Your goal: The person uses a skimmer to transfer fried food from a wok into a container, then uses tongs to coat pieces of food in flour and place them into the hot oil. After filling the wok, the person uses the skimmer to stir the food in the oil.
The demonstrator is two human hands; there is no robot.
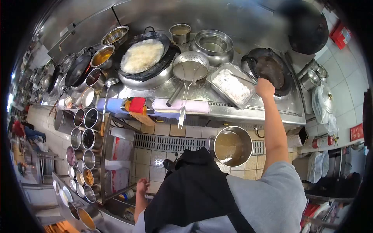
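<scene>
My right hand [265, 88] is closed round the end of a long-handled metal utensil [245, 79], whose far end reaches into a rectangular metal tray [241, 105]. White, crumbly-looking food [232, 86] fills the tray; the utensil's head is not clearly visible. Just beyond this hand sits a dark wok [272, 72] with brown residue. Low on the left, away from the stove, my left hand [143, 186] hangs with its fingers curled and nothing visible in them. Left of the tray, a perforated strainer [190, 64] rests with its handle over the counter edge.
Pale food bubbles in a large wok [142, 56] at the back left. A pot of cloudy liquid [233, 146] stands in front of me near the floor drain. Several seasoning containers [90, 138] line the left rack. Folded cloths [180, 105] lie along the stove's front edge.
</scene>
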